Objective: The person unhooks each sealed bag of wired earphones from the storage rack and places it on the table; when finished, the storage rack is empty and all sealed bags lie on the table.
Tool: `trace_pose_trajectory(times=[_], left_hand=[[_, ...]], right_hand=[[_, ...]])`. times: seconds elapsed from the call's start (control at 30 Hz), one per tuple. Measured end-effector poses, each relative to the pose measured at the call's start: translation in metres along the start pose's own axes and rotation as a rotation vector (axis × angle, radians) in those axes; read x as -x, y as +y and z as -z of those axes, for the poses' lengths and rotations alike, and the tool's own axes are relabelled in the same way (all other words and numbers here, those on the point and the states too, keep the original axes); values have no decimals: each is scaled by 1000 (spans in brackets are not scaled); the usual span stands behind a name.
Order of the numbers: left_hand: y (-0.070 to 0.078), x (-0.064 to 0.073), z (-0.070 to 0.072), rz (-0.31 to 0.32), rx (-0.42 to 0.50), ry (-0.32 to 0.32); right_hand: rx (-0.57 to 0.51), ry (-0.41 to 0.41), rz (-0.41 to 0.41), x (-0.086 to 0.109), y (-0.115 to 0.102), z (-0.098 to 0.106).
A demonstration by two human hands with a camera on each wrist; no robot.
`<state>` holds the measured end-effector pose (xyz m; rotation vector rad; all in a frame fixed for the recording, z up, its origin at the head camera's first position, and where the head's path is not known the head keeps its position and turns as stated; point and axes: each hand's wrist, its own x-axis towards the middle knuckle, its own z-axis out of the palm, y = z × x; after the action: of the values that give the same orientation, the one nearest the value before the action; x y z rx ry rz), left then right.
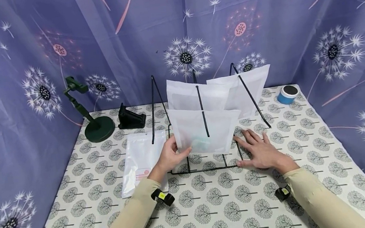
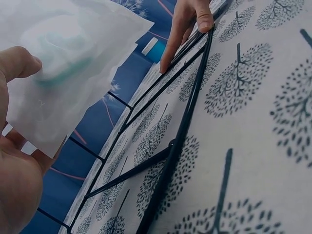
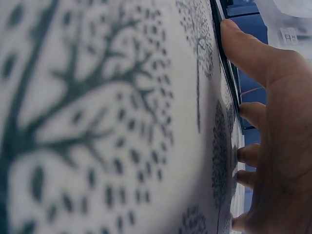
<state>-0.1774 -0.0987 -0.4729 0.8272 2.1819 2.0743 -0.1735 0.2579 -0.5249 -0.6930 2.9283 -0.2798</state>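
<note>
My left hand (image 1: pixel 169 157) pinches the lower left edge of a white, translucent pouch (image 1: pixel 214 129) between thumb and fingers. In the left wrist view a pale green shape shows through the pouch (image 2: pixel 92 29). It stands at the front of a black wire rack (image 1: pixel 213 169). Behind it, two more white pouches lean between the rack's tall prongs, one at centre (image 1: pixel 184 96) and one at right (image 1: pixel 253 84). Spread fingers of my right hand (image 1: pixel 262 153) rest on the tablecloth and the rack's right base wire, with the thumb at its front corner.
A flat white pouch (image 1: pixel 140 153) with a pink print lies left of the rack. Farther left stand a dark green stand (image 1: pixel 100 129) and a black holder (image 1: pixel 131 117). A blue tub (image 1: pixel 287 97) sits at the back right. Purple curtains (image 1: pixel 173 25) close off the back and sides.
</note>
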Motion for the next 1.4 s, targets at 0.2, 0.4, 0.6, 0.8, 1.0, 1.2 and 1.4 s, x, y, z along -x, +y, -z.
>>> trace_pose_trajectory(times=[0.2, 0.4, 0.6, 0.8, 1.0, 1.2, 1.4], left_hand=[[-9, 3, 0, 10, 10, -5], [-27, 7, 0, 26, 13, -14], [-27, 13, -1, 38, 25, -25], [-27, 16, -3, 11, 13, -27], [-17, 20, -6, 34, 8, -27], [7, 23, -8, 40, 1, -44], [10, 25, -10, 21, -2, -55]], right_hand=[[14, -12, -4, -1, 2, -2], [7, -26, -11, -1, 1, -1], [7, -31, -11, -1, 0, 0], [9, -31, -12, 0, -1, 1], [10, -32, -14, 0, 0, 0], [12, -34, -15, -1, 1, 0], [6, -40, -18, -1, 2, 0]])
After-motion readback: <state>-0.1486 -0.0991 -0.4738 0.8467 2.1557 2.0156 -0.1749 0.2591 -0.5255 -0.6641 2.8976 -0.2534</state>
